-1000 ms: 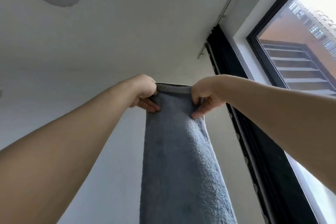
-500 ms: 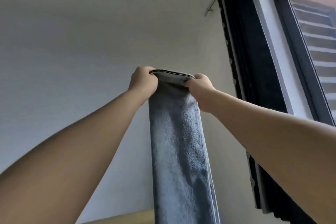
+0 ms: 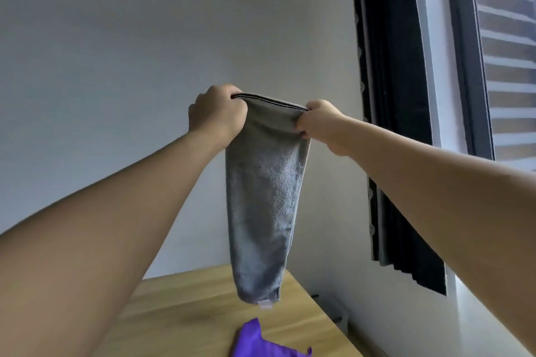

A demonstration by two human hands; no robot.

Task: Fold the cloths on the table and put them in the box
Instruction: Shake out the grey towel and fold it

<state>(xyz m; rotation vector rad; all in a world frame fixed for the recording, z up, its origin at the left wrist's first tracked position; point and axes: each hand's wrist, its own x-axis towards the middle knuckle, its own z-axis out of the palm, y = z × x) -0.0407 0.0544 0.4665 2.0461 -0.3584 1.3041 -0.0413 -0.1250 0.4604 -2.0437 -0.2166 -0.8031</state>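
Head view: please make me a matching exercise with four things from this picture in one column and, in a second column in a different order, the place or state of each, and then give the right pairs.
Things:
1. grey towel
2. purple cloth
3. left hand
4. dark curtain

Places or states:
A. lies on the wooden table
B. hangs beside the window
C. hangs in the air, held by its top edge
D. grips the towel's top left corner

Pairs: 1-C, 2-A, 3-D, 4-B

Open air above the table point(image 3: 185, 298); only a purple cloth point(image 3: 261, 342) lies at its near edge
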